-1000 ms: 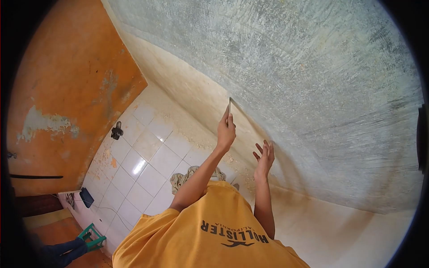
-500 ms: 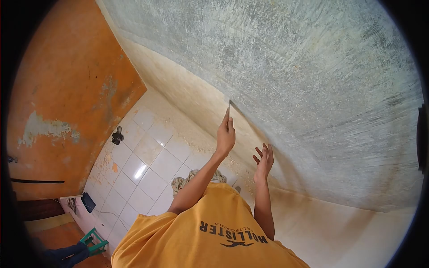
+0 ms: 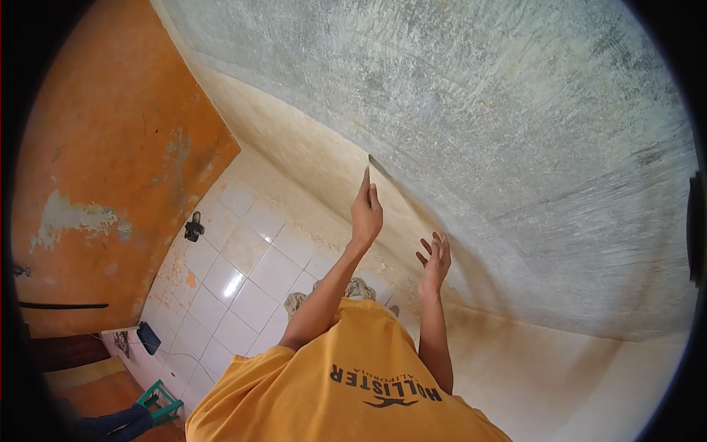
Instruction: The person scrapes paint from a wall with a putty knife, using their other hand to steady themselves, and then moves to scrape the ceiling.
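Observation:
My left hand [image 3: 367, 215] is closed around a thin flat blade-like tool [image 3: 370, 159], mostly hidden by the fingers. Its tip is at the border between the bare cream band [image 3: 294, 121] and the grey-green mottled wall surface [image 3: 471, 110]. To the right and lower, my right hand [image 3: 435, 264] is raised beside the wall with its fingers apart, holding nothing. Whether its fingertips touch the surface I cannot tell.
White floor tiles [image 3: 254, 303] with orange flakes lie below. A dark object [image 3: 194, 227] sits near the peeling orange wall [image 3: 103, 147]. Crumpled cloth [image 3: 359, 288] is by my shirt. A green stool [image 3: 174, 404] and a dark blue item [image 3: 148, 337] are at lower left.
My left hand and the tool have shifted slightly up and left along the wall. My right hand has barely moved. The view has tilted a little.

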{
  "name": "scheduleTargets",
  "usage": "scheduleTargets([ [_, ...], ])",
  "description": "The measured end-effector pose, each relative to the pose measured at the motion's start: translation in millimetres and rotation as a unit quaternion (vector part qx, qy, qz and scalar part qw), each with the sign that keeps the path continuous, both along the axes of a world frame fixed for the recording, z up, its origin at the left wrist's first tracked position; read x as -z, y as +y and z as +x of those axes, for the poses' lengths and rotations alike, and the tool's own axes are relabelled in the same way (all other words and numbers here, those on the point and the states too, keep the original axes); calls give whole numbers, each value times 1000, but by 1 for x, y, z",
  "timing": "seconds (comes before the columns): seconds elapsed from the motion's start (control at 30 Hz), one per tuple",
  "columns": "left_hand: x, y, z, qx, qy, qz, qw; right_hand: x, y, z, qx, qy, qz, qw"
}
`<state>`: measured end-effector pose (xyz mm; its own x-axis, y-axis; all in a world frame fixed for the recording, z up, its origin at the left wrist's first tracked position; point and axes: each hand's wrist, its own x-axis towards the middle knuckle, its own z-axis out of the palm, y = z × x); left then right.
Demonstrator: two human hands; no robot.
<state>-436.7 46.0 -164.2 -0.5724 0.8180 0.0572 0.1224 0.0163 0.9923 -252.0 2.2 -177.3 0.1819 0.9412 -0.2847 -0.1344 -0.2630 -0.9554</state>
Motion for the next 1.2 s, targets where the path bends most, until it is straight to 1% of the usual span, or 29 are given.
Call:
scheduleTargets([
  [0.03, -3, -1, -1, 2, -15, -16, 1000, 0, -1, 0, 0, 0, 2, 1000],
  [0.13, -21, -16, 3, 71, 5, -74, 995, 1, 0, 1, -1, -3, -8, 1000],
  [0.2, 5, 1, -3, 10, 44, 22, 999, 2, 3, -1, -2, 0, -3, 1000],
  [0.27, 11, 5, -7, -14, 67, 47, 997, 3, 0, -2, -2, 1, -1, 1000],
  [0.37, -14, -9, -4, 12, 57, -11, 998, 5, -4, -4, -4, -2, -1, 1000],
  [0.43, -22, -13, 2, 38, 22, -35, 998, 7, -2, -5, -4, -2, -4, 1000],
  [0.5, -14, -1, -5, 11, 27, -7, 1000, 6, -3, -7, -5, -8, -5, 1000],
  [0.57, -7, 1, -9, 19, -21, -17, 999, 5, -4, -9, -1, -11, -9, 1000],
  [0.67, -18, -5, -7, 24, 1, -50, 998, 8, -7, -7, -2, -16, -4, 1000],
  [0.77, -10, -15, 6, 71, -6, -23, 997, 11, -8, -4, 4, -22, -9, 1000],
  [0.87, -3, 1, -4, 4, -23, -4, 1000, 12, -6, -4, 12, -7, -13, 1000],
  [0.9, -9, -2, -7, 27, -22, -48, 998, 9, -8, -2, 9, -13, -9, 1000],
  [0.97, 17, 3, -4, -3, 28, 42, 999, 2, -7, -3, -1, -19, 3, 1000],
  [1.03, 10, -2, -2, 9, 46, 37, 998, 4, -7, -1, 5, -18, -2, 1000],
  [1.1, -6, -16, 8, 57, 25, -61, 996, 2, -3, -2, 11, -17, -11, 1000],
  [1.2, -1, -4, -10, 27, -3, -37, 999, 1, -4, -7, 15, -5, -3, 1000],
])
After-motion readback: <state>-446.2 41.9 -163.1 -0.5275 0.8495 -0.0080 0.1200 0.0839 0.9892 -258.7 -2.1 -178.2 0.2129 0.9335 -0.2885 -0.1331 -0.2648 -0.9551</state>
